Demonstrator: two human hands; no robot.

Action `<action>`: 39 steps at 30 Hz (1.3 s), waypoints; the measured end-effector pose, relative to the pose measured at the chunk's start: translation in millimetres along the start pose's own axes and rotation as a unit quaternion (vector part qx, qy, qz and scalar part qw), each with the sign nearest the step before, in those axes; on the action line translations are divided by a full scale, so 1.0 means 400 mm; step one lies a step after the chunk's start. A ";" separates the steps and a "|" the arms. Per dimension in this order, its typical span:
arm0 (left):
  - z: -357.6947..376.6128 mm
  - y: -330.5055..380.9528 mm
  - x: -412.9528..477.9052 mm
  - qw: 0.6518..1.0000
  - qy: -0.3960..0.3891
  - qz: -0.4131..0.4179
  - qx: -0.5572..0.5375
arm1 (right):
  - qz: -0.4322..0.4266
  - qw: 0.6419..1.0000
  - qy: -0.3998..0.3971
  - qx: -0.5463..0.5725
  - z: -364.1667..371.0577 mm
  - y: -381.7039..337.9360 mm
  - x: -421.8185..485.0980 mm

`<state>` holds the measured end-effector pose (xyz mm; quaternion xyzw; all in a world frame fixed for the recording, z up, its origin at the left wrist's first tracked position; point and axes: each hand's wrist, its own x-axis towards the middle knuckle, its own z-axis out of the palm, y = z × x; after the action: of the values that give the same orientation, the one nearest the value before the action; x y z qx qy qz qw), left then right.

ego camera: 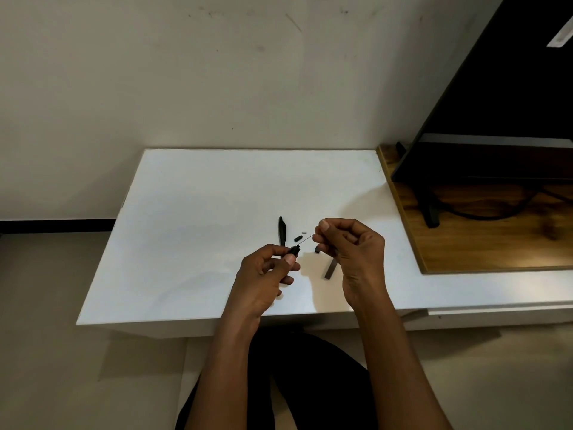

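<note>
My left hand grips a short black pencil part between thumb and fingers, its open end pointing up and right. My right hand pinches a thin dark lead whose lower tip meets that part's opening. On the white table behind my hands lies a black pen-like barrel, a small black cap and a tiny white piece. A slim grey lead case lies partly under my right hand.
A wooden board butts against the table's right side and carries a black monitor on a stand with a cable. A plain wall rises behind. My dark-clothed legs show below the table's front edge.
</note>
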<state>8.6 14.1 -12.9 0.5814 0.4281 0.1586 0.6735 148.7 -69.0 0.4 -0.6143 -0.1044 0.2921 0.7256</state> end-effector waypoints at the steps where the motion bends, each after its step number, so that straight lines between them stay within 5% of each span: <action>1: 0.000 0.001 0.000 1.000 0.001 0.000 0.001 | 0.000 1.000 -0.002 -0.001 -0.001 0.001 0.000; 12: -0.001 0.002 -0.001 1.000 0.001 0.000 -0.002 | -0.007 1.000 -0.011 -0.015 -0.002 0.003 0.001; 27: -0.004 0.012 -0.003 0.999 0.019 -0.015 -0.025 | -0.022 0.964 -0.116 -0.237 0.018 0.002 -0.015; 30: -0.005 0.013 -0.007 0.999 0.013 -0.017 -0.039 | -0.030 0.974 -0.038 -0.221 0.010 0.008 -0.006; 34: -0.011 0.022 -0.013 0.997 0.016 -0.019 -0.078 | -0.109 0.910 0.074 -0.392 -0.020 0.031 0.030; 39: -0.011 0.025 -0.007 0.991 0.042 -0.019 -0.122 | -0.153 0.853 0.046 -0.497 -0.006 0.052 0.076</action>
<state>6.3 17.8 -2.6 0.4796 0.4442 0.2212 0.7237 168.2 -52.5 -26.4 -0.8817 -0.2950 0.0579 0.3636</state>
